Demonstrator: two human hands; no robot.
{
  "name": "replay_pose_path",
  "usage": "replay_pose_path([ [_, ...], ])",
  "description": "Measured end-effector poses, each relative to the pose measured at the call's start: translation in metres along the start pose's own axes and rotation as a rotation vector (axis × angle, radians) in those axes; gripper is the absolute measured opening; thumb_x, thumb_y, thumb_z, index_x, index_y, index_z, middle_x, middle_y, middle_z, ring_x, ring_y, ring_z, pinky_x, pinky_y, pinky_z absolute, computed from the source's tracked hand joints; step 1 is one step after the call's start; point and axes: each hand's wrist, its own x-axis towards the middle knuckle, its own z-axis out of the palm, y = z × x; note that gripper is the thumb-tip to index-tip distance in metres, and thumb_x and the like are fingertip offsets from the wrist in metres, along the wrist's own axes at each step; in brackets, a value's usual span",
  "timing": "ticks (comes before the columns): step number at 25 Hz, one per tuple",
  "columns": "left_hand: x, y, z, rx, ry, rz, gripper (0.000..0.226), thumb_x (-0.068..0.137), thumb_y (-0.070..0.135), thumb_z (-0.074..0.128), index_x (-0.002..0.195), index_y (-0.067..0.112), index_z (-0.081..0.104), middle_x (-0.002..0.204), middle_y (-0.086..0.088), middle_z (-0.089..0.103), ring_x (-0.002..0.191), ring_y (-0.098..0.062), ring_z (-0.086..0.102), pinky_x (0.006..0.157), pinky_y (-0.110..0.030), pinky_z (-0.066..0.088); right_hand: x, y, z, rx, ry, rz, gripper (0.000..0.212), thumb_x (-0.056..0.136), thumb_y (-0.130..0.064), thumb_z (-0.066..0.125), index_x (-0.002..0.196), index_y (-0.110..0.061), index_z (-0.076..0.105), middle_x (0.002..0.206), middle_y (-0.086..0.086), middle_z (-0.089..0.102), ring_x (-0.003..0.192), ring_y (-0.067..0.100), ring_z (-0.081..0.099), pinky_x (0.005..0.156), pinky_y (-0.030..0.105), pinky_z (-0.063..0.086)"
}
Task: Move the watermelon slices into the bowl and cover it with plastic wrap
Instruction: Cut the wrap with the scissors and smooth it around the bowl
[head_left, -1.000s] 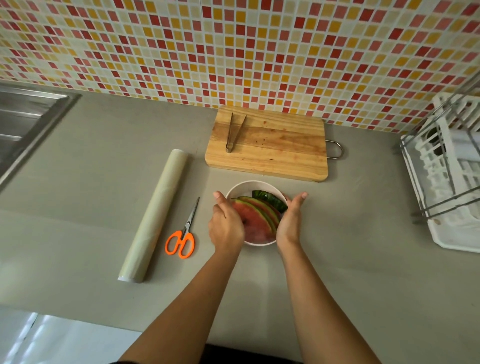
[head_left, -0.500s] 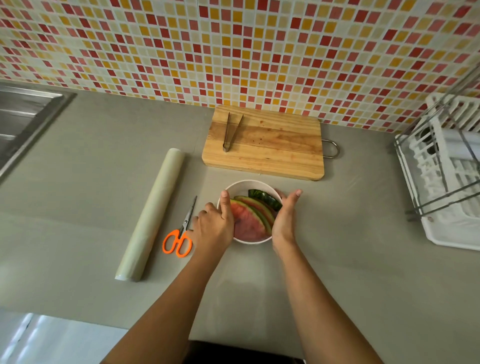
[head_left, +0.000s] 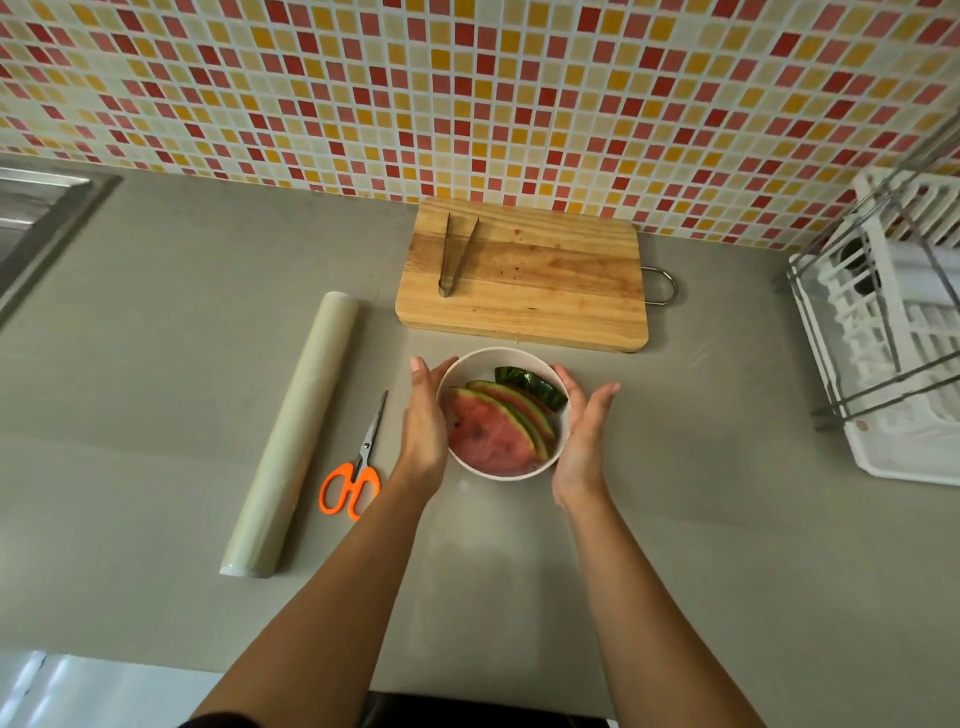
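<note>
- A white bowl (head_left: 503, 357) is seen on a grey counter (head_left: 701, 519), flanked by a person's two bare hands.
- The left hand (head_left: 426, 421) is laid flat against the bowl's left wall, fingers straight and gripping nothing.
- The right hand (head_left: 584, 431) is held open at the bowl's right side, thumb at the rim and fingers spread slightly away from it.
- Inside the bowl, watermelon slices (head_left: 488, 436) are stacked side by side, their long axes running from far left to near right and their green rinds turned toward the far right.
- Left of the bowl, orange-handled scissors (head_left: 356, 467) are laid with blades pointing toward the tiled wall (head_left: 467, 93).
- Further left of the bowl, a plastic wrap roll (head_left: 296, 431) is laid lengthwise, its far end angled slightly to the right.
- Just behind the bowl, a wooden cutting board (head_left: 524, 275) is shown with metal tongs (head_left: 453, 254) on its left part.
- Well right of the bowl, a white dish rack (head_left: 893, 332) is partly framed.
</note>
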Motion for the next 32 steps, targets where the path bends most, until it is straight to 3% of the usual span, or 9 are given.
replay_pose_path([
  [3,0.008,0.004,0.001,0.010,-0.031,0.014,0.070,0.093,0.063,0.010,0.120,0.023,0.061,0.114,-0.012,0.068,0.107,-0.025,0.065,0.093,-0.043,0.052,0.011,-0.007,-0.001,0.006,-0.044,0.004,0.071,0.089,-0.064,-0.001,0.128,-0.029,0.047,0.129,0.009,0.057,0.114,0.018,0.058,0.095,0.034,0.047],
  [6,0.011,0.000,-0.001,0.010,-0.048,0.014,0.072,0.095,0.059,0.007,0.127,0.018,0.057,0.119,-0.015,0.065,0.111,-0.028,0.062,0.094,-0.045,0.051,0.012,-0.007,-0.004,-0.115,-0.101,-0.017,0.073,0.090,-0.063,0.001,0.139,-0.022,0.037,0.139,0.013,0.049,0.112,0.015,0.057,0.088,0.026,0.051],
  [10,0.012,0.002,-0.009,0.098,-0.094,-0.010,0.080,0.089,0.067,0.008,0.142,0.017,0.041,0.138,-0.014,0.053,0.125,-0.026,0.052,0.106,-0.048,0.041,0.005,-0.013,-0.023,-0.272,-0.191,-0.072,0.116,0.056,-0.089,0.047,0.147,-0.024,0.019,0.151,-0.007,0.029,0.131,0.003,0.037,0.105,0.022,0.038],
  [12,0.009,0.002,-0.018,0.183,-0.109,0.014,0.081,0.085,0.074,0.013,0.145,0.025,0.035,0.148,-0.004,0.042,0.134,-0.018,0.041,0.113,-0.044,0.031,0.002,-0.011,-0.044,-0.416,-0.277,-0.083,0.115,0.049,-0.077,0.070,0.144,-0.036,0.019,0.145,-0.023,0.030,0.126,-0.015,0.034,0.096,0.011,0.038],
  [14,0.004,0.005,-0.025,0.264,-0.176,0.044,0.078,0.079,0.081,0.017,0.138,0.037,0.042,0.145,0.004,0.045,0.133,-0.011,0.042,0.114,-0.041,0.029,-0.005,-0.008,-0.060,-0.623,-0.369,-0.078,0.122,0.044,-0.063,0.083,0.144,-0.044,0.015,0.141,-0.030,0.034,0.126,-0.016,0.034,0.097,0.013,0.036],
  [20,0.002,0.013,-0.029,0.334,-0.272,0.054,0.075,0.075,0.085,0.018,0.122,0.041,0.057,0.127,-0.001,0.062,0.121,-0.015,0.055,0.109,-0.045,0.037,-0.002,0.001,-0.050,-0.909,-0.230,-0.317,0.126,0.042,-0.045,0.090,0.146,-0.018,0.025,0.145,0.000,0.043,0.132,0.017,0.041,0.103,0.028,0.036],
  [26,0.005,0.012,-0.030,0.439,-0.228,0.041,0.076,0.070,0.090,0.017,0.122,0.049,0.055,0.130,-0.003,0.060,0.123,-0.021,0.053,0.108,-0.048,0.036,-0.002,0.008,-0.048,-1.013,-0.142,-0.404,0.114,0.053,-0.036,0.090,0.144,-0.010,0.027,0.143,0.011,0.044,0.129,0.028,0.045,0.099,0.030,0.038],
  [30,0.001,0.017,-0.033,0.447,-0.257,0.029,0.059,0.069,0.091,0.016,0.107,0.066,0.054,0.134,0.005,0.056,0.126,-0.016,0.049,0.112,-0.046,0.032,-0.001,0.001,-0.055,-1.082,-0.221,-0.385,0.118,0.057,-0.029,0.088,0.148,-0.014,0.015,0.152,0.007,0.031,0.136,0.020,0.034,0.102,0.017,0.026],
  [32,-0.001,0.019,-0.033,0.438,-0.228,0.033,0.073,0.064,0.094,0.014,0.116,0.060,0.053,0.136,0.004,0.053,0.128,-0.015,0.046,0.113,-0.044,0.030,-0.007,-0.005,-0.061,-1.052,-0.269,-0.275,0.128,0.055,-0.040,0.087,0.150,-0.024,0.003,0.154,-0.007,0.021,0.136,0.003,0.020,0.104,0.016,0.019],
])
